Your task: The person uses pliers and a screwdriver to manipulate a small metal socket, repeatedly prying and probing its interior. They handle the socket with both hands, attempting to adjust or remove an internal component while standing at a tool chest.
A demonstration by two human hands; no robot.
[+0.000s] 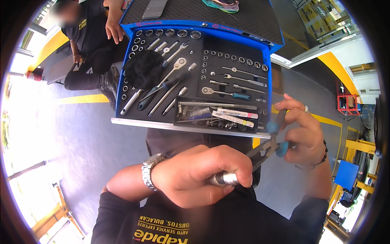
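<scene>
My left hand (199,173), with a metal-banded watch (149,171) at its wrist, is closed around a small silver cylindrical part (230,178) with a threaded end, which looks like a spark plug. My right hand (304,136) grips long-nose pliers (271,147) by their grey and teal handles, which are spread apart. The plier jaws point down and left, toward my left thumb and fingers. Their tips are partly hidden behind those fingers, so I cannot tell whether they touch the silver part. Both hands are in front of an open blue tool drawer (195,127).
The drawer holds sockets (170,32), ratchets (172,67), a black cloth (144,69) and a black tray (176,118) with pen-like sticks. A phone (155,9) and a colourful cloth (222,5) rest on the cabinet top. Another person (91,44) is at the far left.
</scene>
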